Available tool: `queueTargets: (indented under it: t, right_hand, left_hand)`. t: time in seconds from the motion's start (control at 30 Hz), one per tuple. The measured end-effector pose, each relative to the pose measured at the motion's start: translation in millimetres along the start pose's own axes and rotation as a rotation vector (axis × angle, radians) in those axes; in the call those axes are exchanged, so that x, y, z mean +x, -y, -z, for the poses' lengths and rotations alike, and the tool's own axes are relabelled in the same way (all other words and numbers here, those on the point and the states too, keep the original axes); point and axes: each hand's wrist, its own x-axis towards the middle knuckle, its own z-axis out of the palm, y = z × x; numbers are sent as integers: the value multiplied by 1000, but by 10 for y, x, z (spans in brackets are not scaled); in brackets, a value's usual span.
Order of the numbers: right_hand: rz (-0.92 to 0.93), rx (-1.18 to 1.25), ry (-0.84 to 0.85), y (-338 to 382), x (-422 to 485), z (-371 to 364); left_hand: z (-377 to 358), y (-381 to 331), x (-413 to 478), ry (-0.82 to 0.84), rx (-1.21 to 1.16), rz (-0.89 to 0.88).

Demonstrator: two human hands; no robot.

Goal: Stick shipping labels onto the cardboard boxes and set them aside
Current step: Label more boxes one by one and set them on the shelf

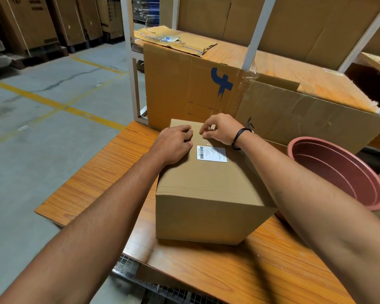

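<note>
- The right grip point(217, 131), with a black cord at its wrist, is curled. Its thumb and forefinger tips are pressed together over the far part of the box top. They seem to pinch a thin clear film point(207, 143), though it is too faint to be sure.
- The left grip point(175, 144) lies just beside it, fingers nearly straight, pressing down on the top of the plain brown cardboard box point(206, 194).
- The white rectangular barcode shipping label point(211, 153) lies flat on the box top, just nearer than both grips and in from every edge.
- The box stands upright on the orange wood-grain tabletop point(92, 178). Its far edge is close against a leaning flattened cardboard sheet with a blue logo point(184, 84).
- Left of the box, a strip of tabletop runs to its edge, with grey concrete floor with yellow lines point(42, 95) beyond.
- On the right, a round reddish-pink plastic tub point(360, 194) lies tilted near the box's corner, crowding that side.
</note>
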Motion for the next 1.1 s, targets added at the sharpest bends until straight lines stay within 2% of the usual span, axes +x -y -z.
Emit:
queueTargets:
  t: [0.1, 0.23, 0.4, 0.63, 0.83, 0.9, 1.0, 1.1]
  right_hand:
    - [13, -15, -45, 14, 7, -58]
    - [28, -70, -2, 27, 12, -108]
    - [33, 81, 38, -61, -110, 15]
    - [14, 225, -7, -120, -237, 5]
    - [59, 214, -40, -86, -264, 45]
    - [67, 212, -31, -90, -262, 88]
    - [55, 223, -16, -134, -237, 134]
    - [5, 294, 6, -192, -223, 159]
  left_hand:
    - [5, -1, -6, -6, 2, -11]
    - [16, 8, -12, -8, -5, -12]
    - [24, 3, -18, 1, 3, -8]
    - [24, -6, -18, -3, 24, -13]
    - [73, -89, -30, 43, 115, -3]
    - [94, -184, -8, 70, 59, 55]
    - [89, -329, 38, -7, -74, 133]
    - [54, -379, 28, -95, -109, 176]
